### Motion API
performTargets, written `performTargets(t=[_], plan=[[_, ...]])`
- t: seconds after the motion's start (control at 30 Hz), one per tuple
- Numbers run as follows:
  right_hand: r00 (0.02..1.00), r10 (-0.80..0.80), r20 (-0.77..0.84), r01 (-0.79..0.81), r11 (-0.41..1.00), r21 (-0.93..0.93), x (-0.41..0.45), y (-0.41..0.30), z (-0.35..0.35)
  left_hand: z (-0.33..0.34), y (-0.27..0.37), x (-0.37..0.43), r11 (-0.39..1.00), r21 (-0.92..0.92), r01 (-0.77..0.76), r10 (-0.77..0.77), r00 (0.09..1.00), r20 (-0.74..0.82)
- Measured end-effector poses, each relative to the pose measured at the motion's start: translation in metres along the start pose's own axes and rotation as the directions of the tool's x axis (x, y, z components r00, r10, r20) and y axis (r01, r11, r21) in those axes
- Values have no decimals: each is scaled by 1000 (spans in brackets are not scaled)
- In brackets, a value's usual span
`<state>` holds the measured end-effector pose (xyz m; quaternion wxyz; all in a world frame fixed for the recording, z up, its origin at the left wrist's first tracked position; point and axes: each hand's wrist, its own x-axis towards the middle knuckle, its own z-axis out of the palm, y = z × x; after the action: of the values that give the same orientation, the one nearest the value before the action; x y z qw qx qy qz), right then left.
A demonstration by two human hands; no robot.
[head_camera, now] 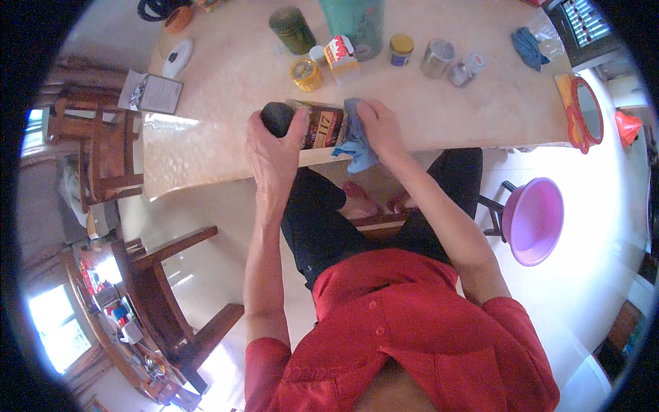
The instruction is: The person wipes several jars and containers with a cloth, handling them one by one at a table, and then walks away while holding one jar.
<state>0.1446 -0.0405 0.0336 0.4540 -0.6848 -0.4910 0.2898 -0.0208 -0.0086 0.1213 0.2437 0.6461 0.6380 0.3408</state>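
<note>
In my left hand [274, 141] is a glass jar [324, 126] with a black lid [277, 119], tipped on its side above the table's near edge. My fingers wrap the lid end, and the jar's brown label bears printing. A blue cloth [356, 139] is pinched in my right hand [380, 123] and pressed against the jar's base. Part of the cloth hangs below the table edge. The fingertips of my left hand behind the jar are hidden.
On the pale table [221, 123] stand a dark green canister [292, 30], a yellow-lidded jar [306, 75], a small carton [341, 56], a green container [355, 26] and several other jars. Another blue cloth [529, 49] and a red-framed mirror [589, 110] lie right. A pink basin [535, 221] stands below.
</note>
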Motion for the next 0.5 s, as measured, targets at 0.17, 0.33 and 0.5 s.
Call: performTargets(t=[0.17, 0.33, 0.5], plan=[[941, 326, 94, -333, 834, 441, 1, 7, -19, 2, 25, 6, 973, 224, -52, 41, 998, 50], [975, 196, 107, -215, 691, 691, 15, -29, -20, 11, 46, 10, 936, 292, -194, 170, 980, 105], [989, 15, 144, -131, 526, 840, 13, -45, -14, 15, 46, 18, 971, 202, -125, 66, 958, 278]])
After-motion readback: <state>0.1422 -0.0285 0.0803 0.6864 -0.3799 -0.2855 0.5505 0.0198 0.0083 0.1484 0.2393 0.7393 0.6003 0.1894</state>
